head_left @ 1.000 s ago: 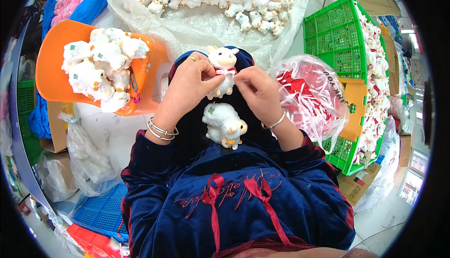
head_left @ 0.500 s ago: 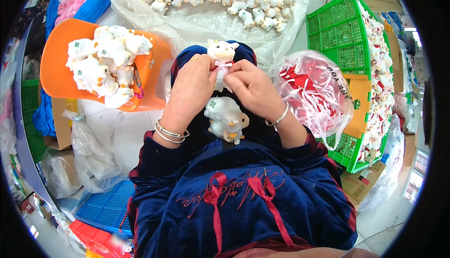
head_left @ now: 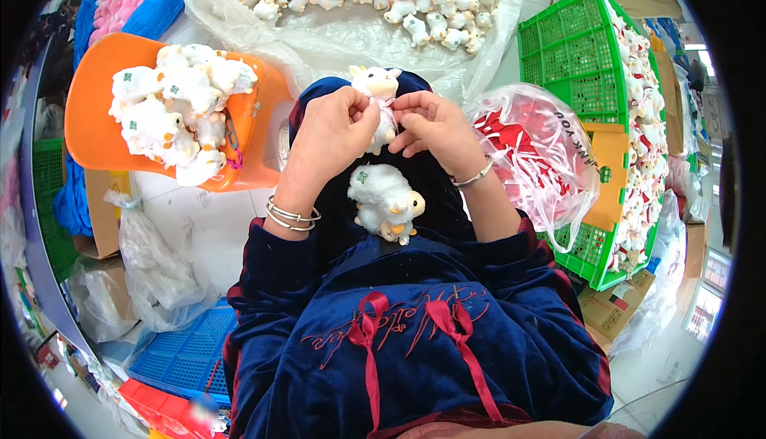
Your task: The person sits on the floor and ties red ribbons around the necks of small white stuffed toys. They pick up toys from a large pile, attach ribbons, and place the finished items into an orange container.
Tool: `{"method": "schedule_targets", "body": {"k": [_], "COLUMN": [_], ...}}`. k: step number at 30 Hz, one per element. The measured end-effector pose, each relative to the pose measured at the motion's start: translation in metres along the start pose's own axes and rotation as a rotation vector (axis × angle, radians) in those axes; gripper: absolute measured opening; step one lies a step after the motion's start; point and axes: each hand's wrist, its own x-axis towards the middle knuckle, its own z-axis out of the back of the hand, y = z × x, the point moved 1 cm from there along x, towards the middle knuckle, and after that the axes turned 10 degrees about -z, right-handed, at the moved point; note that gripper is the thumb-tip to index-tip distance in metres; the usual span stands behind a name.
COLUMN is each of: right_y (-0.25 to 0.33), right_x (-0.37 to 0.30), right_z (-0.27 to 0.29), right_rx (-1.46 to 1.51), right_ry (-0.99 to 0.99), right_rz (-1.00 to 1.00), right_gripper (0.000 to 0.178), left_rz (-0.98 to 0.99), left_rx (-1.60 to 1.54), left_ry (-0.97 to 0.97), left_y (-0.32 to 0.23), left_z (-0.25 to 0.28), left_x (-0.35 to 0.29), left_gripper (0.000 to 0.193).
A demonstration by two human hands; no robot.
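At twelve o'clock in the view, a white plush toy [head_left: 377, 86] has its pale ribbon [head_left: 385, 103] pinched in the fingertips of the left hand [head_left: 337, 128] at eight o'clock and the right hand [head_left: 436, 132] at four. Another plush [head_left: 381, 198] lies at six o'clock.

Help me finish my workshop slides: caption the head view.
Left hand and right hand at the neck of a white plush animal, a second plush on the lap.
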Motion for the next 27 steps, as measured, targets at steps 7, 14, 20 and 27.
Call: {"method": "schedule_targets", "body": {"k": [7, 14, 20, 27], "right_y": [-0.001, -0.009, -0.004, -0.002], "right_x": [0.004, 0.013, 0.005, 0.005], "right_z": [0.000, -0.002, -0.010, -0.014], "right_rx": [0.048, -0.090, -0.100, -0.150], "right_ry": [0.008, 0.008, -0.029, -0.088], "right_rz": [-0.026, 0.086, 0.119, 0.101], "right_gripper": [0.020, 0.018, 0.024, 0.024], "left_rz": [0.030, 0.042, 0.014, -0.091], "left_rx": [0.051, 0.091, 0.076, 0.079], "left_ry": [-0.002, 0.046, 0.030, 0.046], "left_y": [0.004, -0.007, 0.003, 0.010], "left_z": [-0.002, 0.001, -0.003, -0.003], "left_x": [0.005, 0.004, 0.003, 0.001], "left_gripper": [0.033, 0.029, 0.023, 0.023]}}
